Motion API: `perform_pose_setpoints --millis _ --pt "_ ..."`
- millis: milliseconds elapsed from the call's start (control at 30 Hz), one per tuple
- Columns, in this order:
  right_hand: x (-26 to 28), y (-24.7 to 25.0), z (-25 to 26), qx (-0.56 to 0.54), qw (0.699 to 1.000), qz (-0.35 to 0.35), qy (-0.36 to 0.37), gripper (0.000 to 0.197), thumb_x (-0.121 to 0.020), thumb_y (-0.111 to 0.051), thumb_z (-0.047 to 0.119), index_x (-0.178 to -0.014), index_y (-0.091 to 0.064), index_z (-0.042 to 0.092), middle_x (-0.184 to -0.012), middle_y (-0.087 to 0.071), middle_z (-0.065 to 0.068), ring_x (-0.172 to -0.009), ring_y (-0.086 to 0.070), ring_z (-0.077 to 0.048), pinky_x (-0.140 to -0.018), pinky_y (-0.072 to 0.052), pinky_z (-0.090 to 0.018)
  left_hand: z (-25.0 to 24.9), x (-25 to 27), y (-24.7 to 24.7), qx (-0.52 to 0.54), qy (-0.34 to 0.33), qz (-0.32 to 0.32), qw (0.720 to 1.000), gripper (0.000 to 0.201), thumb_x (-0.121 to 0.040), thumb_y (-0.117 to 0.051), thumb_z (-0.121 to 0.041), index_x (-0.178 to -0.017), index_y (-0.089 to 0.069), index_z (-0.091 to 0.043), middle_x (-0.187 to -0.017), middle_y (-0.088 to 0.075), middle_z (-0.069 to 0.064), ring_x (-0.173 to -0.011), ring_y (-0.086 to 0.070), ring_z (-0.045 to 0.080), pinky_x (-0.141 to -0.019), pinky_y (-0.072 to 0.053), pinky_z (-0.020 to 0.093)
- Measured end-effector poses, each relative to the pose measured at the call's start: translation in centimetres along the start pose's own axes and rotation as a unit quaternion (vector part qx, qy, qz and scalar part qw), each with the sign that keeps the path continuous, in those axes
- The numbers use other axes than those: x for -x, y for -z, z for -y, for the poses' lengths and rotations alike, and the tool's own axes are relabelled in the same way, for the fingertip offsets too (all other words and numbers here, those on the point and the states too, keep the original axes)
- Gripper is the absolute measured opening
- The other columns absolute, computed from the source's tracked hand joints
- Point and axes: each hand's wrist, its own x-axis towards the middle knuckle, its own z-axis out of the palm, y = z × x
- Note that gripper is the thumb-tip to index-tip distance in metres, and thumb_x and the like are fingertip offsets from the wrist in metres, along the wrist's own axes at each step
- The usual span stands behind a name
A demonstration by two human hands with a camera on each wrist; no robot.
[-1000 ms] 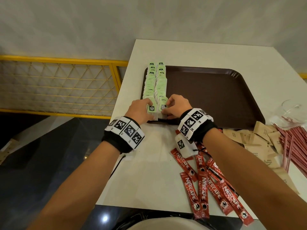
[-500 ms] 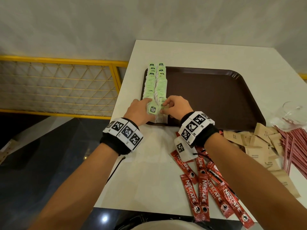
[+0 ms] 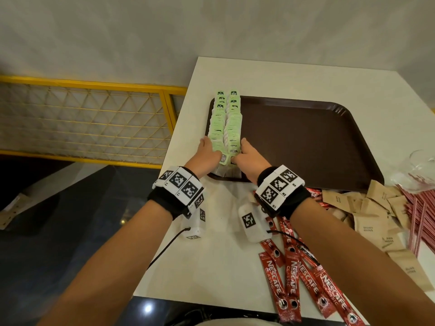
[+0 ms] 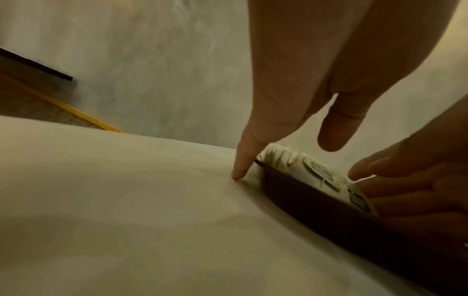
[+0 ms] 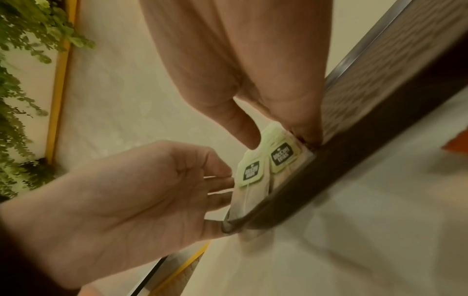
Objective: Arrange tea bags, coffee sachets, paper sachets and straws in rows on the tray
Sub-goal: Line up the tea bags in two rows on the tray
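Two rows of green-tagged tea bags [image 3: 226, 123] run along the left side of the brown tray [image 3: 306, 142]. My left hand [image 3: 207, 148] lies against the left row's outer side with straight fingers, and one fingertip [image 4: 238, 176] touches the table beside the tray rim [image 4: 316, 200]. On the other side, my right hand [image 3: 246, 149] flanks the right row, its fingers [image 5: 303, 130] pointing down beside the nearest tea bags [image 5: 281, 156]. Neither hand holds anything. Red coffee sachets [image 3: 294, 274], brown paper sachets [image 3: 367, 208] and red straws [image 3: 421, 208] lie on the table, off the tray.
The white table [image 3: 211, 255] ends close to my left arm. Past that edge stands a yellow railing [image 3: 94, 85]. A clear glass [image 3: 421, 165] stands by the straws at the right. Most of the tray's brown surface to the right of the tea bags is bare.
Both hands left the nearest tea bags they were pinching and slid forward, fingers straightening along the outer sides of the two rows.
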Motion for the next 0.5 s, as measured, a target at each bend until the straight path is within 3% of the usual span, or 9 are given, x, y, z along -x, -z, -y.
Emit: perform_pose_setpoints --millis 133,233,333,500 --pt "-0.6 0.5 0.0 -0.023 0.999 -0.027 -0.011 0.072 -0.094 -0.041 -0.002 -0.149 0.005 0.006 -0.153 -0.026 -0.008 -0.136 -0.033 -0.021 -0.103 -0.031 -0.025 0.1 -0.3 -0.2 -0.028 -0.011 0.0 1.0 0.078 -0.096 -0.042 -0.009 -0.147 0.016 -0.007 -0.158 0.001 0.01 -0.145 -0.003 0.023 -0.118 -0.009 0.037" --pt "-1.0 0.2 -0.2 -0.048 0.999 -0.02 -0.004 0.07 -0.093 -0.04 -0.005 -0.15 0.0 0.006 -0.146 -0.038 -0.009 -0.129 -0.041 -0.021 -0.098 -0.035 -0.026 0.3 -0.1 -0.3 -0.112 -0.035 0.006 0.993 0.083 -0.097 -0.047 -0.018 -0.147 0.02 -0.012 -0.156 0.016 0.015 -0.145 0.012 0.029 -0.116 0.001 0.039" --pt "-1.2 0.0 -0.5 -0.041 0.999 -0.015 -0.005 0.074 -0.091 -0.04 -0.006 -0.15 0.002 0.009 -0.146 -0.038 -0.006 -0.129 -0.042 -0.021 -0.101 -0.036 -0.028 0.5 -0.3 -0.4 -0.16 -0.039 0.01 0.986 0.083 -0.098 -0.046 -0.019 -0.147 0.021 -0.019 -0.155 0.02 0.017 -0.144 0.016 0.031 -0.117 0.001 0.044" --pt "-0.7 0.1 -0.2 -0.049 0.999 -0.012 0.003 0.073 -0.091 -0.04 -0.009 -0.15 0.0 0.008 -0.144 -0.041 -0.008 -0.122 -0.045 -0.018 -0.097 -0.038 -0.027 0.5 -0.6 -0.4 -0.175 -0.018 -0.009 0.984 0.072 -0.101 -0.036 -0.017 -0.148 0.018 -0.022 -0.155 0.02 0.018 -0.144 0.013 0.031 -0.118 -0.004 0.045"
